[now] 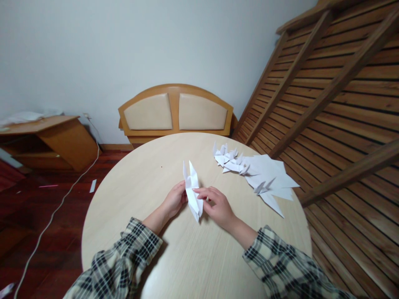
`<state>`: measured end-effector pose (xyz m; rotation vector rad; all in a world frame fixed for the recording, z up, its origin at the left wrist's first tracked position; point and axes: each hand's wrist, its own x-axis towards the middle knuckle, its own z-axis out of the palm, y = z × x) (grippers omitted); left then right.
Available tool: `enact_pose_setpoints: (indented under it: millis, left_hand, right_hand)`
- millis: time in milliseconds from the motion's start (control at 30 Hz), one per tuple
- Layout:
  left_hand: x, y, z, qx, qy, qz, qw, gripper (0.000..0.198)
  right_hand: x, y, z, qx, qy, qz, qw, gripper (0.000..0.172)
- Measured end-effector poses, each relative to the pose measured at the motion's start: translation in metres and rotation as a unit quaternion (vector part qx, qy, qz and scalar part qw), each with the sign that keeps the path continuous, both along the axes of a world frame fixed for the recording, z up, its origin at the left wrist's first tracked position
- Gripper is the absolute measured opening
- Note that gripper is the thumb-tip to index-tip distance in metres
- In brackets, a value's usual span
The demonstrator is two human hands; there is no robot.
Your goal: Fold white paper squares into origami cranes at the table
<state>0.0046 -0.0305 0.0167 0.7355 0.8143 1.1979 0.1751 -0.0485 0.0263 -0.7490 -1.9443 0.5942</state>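
A partly folded white origami paper (192,195) is held over the middle of the round table, with two narrow points sticking up at its far end. My left hand (174,199) grips its left edge, the fingertips partly hidden behind the paper. From the right, my right hand (216,205) pinches the paper, its index finger lying across the front face and the thumb near the right edge. Both hands are closed on the same piece.
Several folded white paper figures (229,158) and a fan of white sheets (271,172) lie at the right of the table (124,207). Another folded figure (264,189) rests on the sheets. Beyond are a headboard (174,133), wooden slats (343,104) and a desk (68,137).
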Motion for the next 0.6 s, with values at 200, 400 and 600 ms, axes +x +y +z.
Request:
enact_pose_setpoints:
  millis: [200,400,600]
  left_hand:
    - [0.001,0.000,0.003,-0.005,0.000,0.021,1.000,0.021]
    - [0.001,0.001,0.006,-0.012,0.014,0.044,0.999,0.020]
    - [0.002,-0.001,0.009,-0.014,0.005,0.019,1.000,0.032]
  right_hand:
    - [0.000,0.003,-0.005,0.051,-0.055,0.014,0.997,0.032]
    - [0.002,0.007,-0.009,0.071,-0.118,0.001,0.990,0.033]
    - [0.003,0.011,-0.012,0.040,-0.114,-0.021,0.992,0.033]
